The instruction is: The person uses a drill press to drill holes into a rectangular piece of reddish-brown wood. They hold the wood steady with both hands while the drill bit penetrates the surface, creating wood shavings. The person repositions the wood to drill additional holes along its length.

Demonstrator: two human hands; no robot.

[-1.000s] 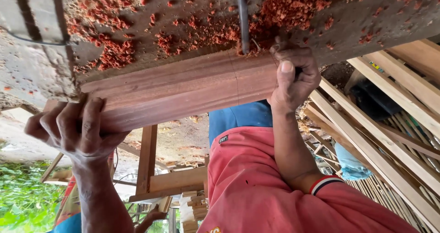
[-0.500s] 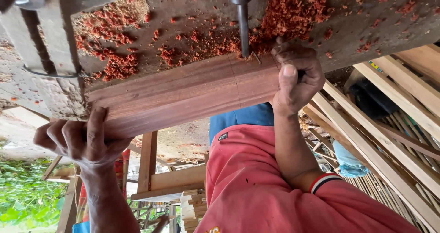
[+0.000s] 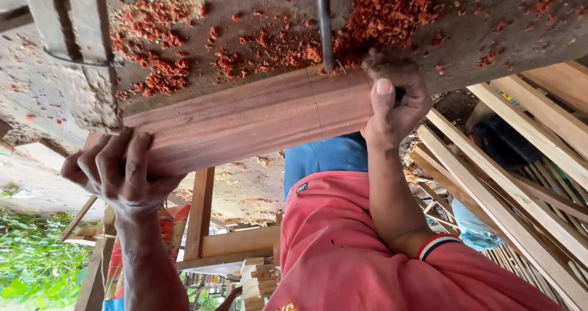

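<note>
Hands (image 3: 116, 170) grip reddish, smooth wooden board (image 3: 245, 118).

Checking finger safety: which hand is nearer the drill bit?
Right. The right hand grips the plank beside the drill bit; the left hand holds its far end.

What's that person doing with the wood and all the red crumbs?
A person in a red shirt grips a reddish plank with both hands, the left hand at one end and the right hand at the other. The plank lies on a worktable strewn with red wood chips. A metal drill bit meets the plank's far edge beside the right hand.
</note>
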